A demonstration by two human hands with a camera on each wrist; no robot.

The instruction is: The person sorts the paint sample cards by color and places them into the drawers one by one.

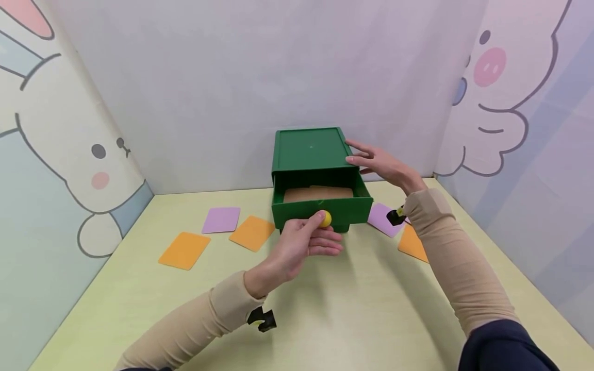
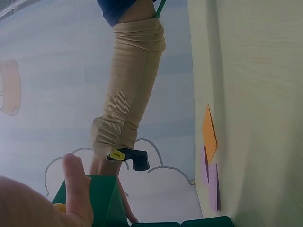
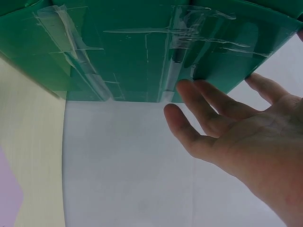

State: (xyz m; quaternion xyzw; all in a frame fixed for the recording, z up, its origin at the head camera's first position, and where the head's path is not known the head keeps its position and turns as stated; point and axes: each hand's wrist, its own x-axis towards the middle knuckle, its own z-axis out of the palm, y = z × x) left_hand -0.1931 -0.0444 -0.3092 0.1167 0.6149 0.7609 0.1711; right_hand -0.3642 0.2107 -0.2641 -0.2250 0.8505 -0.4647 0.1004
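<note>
A green drawer box stands at the back of the table, its drawer pulled part way out. Inside the drawer lie flat brown pieces. My left hand pinches the round yellow knob on the drawer front, thumb on top and the other fingers stretched below. In the left wrist view the thumb covers most of the knob. My right hand rests against the right side of the box, fingers spread; the right wrist view shows its fingertips at the taped green side.
Left of the box lie a purple card and two orange cards, one farther out. To the right are another purple card and an orange card. A pale wall rises behind the box.
</note>
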